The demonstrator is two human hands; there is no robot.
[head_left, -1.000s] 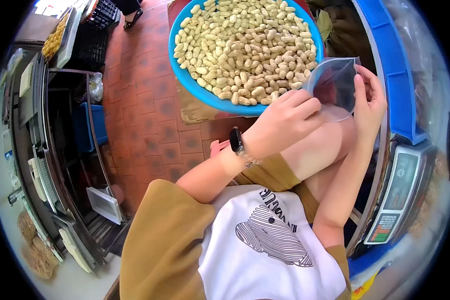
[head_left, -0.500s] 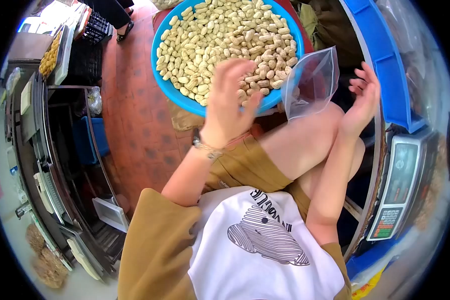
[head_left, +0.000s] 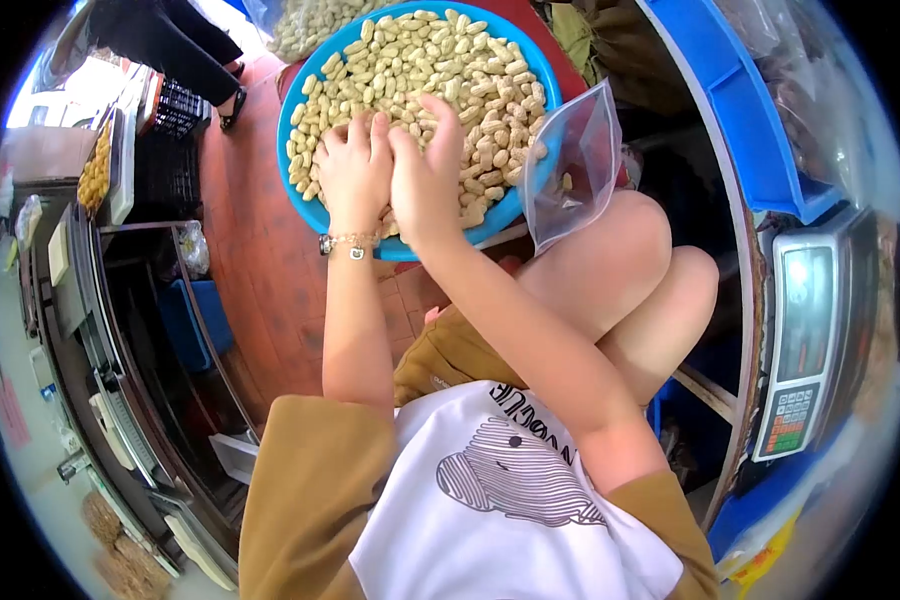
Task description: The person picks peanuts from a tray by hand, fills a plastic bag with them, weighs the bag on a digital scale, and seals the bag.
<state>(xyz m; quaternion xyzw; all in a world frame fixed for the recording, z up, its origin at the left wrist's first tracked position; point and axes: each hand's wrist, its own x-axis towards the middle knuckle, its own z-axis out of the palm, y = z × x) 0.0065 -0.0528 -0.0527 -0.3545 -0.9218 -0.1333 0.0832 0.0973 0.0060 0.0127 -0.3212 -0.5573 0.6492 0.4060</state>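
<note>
Peanuts in their shells (head_left: 410,60) fill a round blue basin (head_left: 292,190). My left hand (head_left: 355,180), with a bracelet and a watch at the wrist, rests over the peanuts near the basin's front edge, fingers slightly spread. Right beside it, my right hand (head_left: 425,180) is tilted on its side with thumb and fingers apart. The two hands touch or nearly touch; any peanuts between the palms are hidden. A clear plastic bag (head_left: 580,150) leans at the basin's right rim above my knee, with a peanut or so visible inside.
Another clear bag of peanuts (head_left: 315,25) lies behind the basin. A person in dark trousers (head_left: 175,45) stands at the upper left. Metal racks (head_left: 90,320) line the left. On the right are a blue tray (head_left: 715,75) and a scale (head_left: 805,330).
Both hands have moved to the peanuts, my right hand coming over from the right side, away from the bag. The bag stays by the rim, unheld. The view has shifted, showing more of the other person.
</note>
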